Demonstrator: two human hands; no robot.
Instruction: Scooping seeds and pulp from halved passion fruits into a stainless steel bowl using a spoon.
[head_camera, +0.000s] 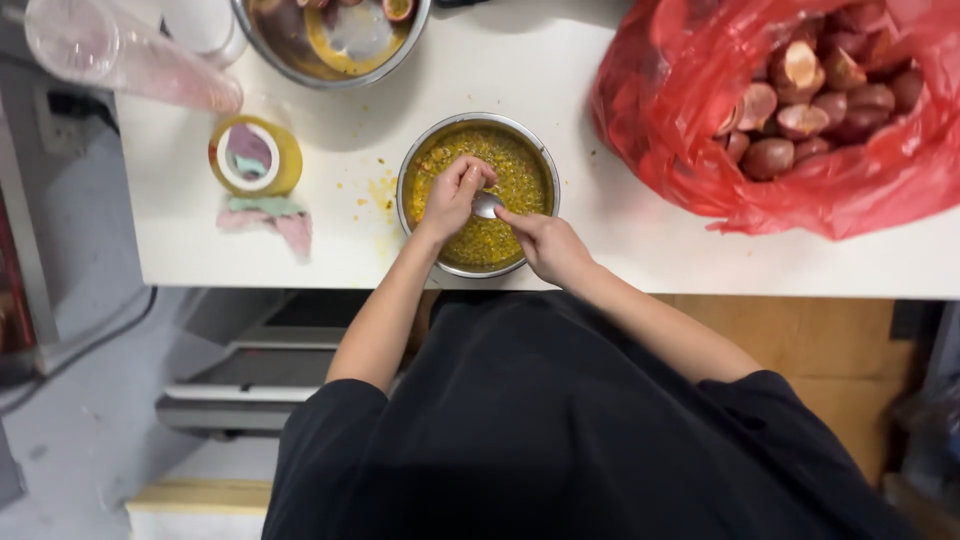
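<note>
from the head view, a steel bowl (478, 193) of yellow seeded pulp (515, 165) sits near the front edge of the white surface (620, 245), directly before the person. the left hand (453, 195) hangs over the bowl with its grip curled tight around something small (too hidden by the fingers to name). the right hand (550, 245) rests at the bowl's near rim, its grip pinched on the handle of a metal spoon (487, 205), whose bowl lies just beside the left fingers. to the right, well apart, a red plastic bag (700, 160) bulges with emptied purple fruit shells (800, 120). behind, a larger steel basin (330, 40) meets the frame's top; a yellow tape roll (255, 155) lies left.
</note>
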